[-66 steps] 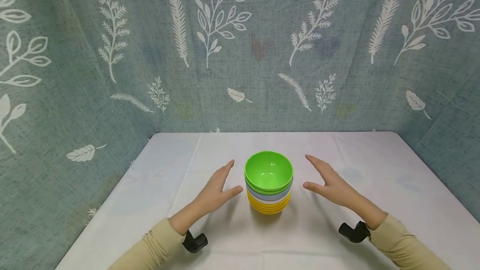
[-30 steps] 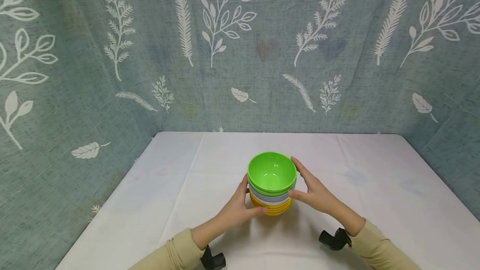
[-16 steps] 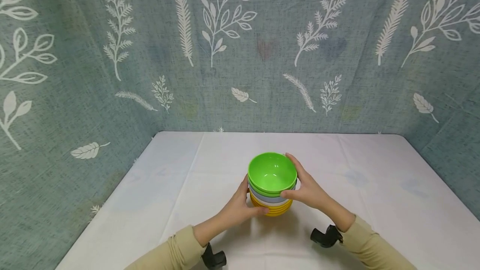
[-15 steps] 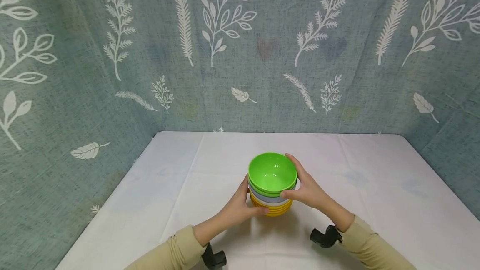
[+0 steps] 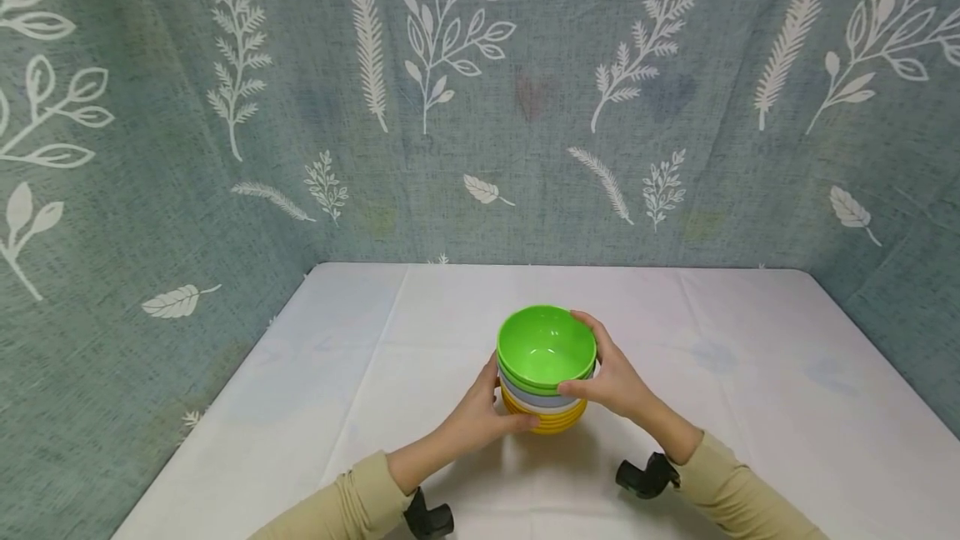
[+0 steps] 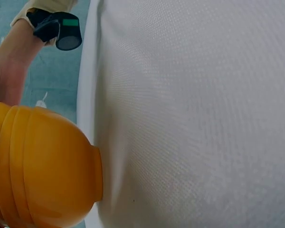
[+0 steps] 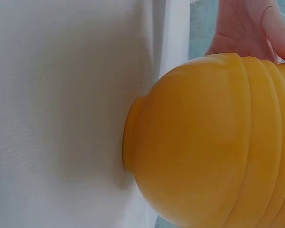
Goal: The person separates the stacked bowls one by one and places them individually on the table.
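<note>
A stack of nested bowls stands upright in the middle of the table in the head view, green bowls [image 5: 546, 348] on top, a grey-blue bowl [image 5: 536, 397] and a white one below, then several yellow bowls [image 5: 555, 422]. My left hand [image 5: 474, 422] grips the yellow bowls low on the left, thumb across the front. Higher up on the right, my right hand [image 5: 621, 382] holds the upper bowls, thumb just under the green rim and fingers behind it. Both wrist views show the lowest yellow bowl [image 6: 61, 166] side-on, its foot right at the white cloth.
White cloth [image 5: 420, 315] covers the table [image 5: 720, 440]. A grey-green curtain [image 5: 555, 215] with white leaf prints hangs behind it and along both sides. Each wrist carries a black camera [image 5: 647, 475], close over the cloth near the front.
Both hands have come inward from either side of the stack and taken hold of it. Lately the right hand has slid slightly farther left around the upper bowls. The stack has hardly moved.
</note>
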`<act>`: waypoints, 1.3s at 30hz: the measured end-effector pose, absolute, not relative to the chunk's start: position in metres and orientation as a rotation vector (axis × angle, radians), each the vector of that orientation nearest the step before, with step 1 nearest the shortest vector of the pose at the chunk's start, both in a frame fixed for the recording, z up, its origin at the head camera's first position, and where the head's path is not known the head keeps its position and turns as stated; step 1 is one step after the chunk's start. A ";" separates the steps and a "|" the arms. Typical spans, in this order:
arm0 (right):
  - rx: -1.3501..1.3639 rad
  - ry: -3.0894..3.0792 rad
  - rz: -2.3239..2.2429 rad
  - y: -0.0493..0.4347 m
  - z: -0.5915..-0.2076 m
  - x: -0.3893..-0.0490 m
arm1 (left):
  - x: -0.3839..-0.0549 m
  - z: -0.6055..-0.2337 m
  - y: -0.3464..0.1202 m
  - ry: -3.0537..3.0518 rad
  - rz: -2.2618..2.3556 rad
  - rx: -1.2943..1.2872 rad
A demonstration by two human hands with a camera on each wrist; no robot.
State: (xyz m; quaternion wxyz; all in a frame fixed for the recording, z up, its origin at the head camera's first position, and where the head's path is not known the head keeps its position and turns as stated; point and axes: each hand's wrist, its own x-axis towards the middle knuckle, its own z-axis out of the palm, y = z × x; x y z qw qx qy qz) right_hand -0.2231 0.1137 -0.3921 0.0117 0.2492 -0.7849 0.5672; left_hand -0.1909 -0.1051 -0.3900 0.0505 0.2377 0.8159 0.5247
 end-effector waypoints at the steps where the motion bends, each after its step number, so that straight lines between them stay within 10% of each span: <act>1: 0.771 -2.444 1.767 0.113 -0.392 -0.223 | -0.191 -0.390 -0.105 2.484 1.597 0.720; 39: 0.605 -2.366 1.827 0.147 -0.341 -0.233 | -0.207 -0.423 -0.110 2.528 1.566 0.716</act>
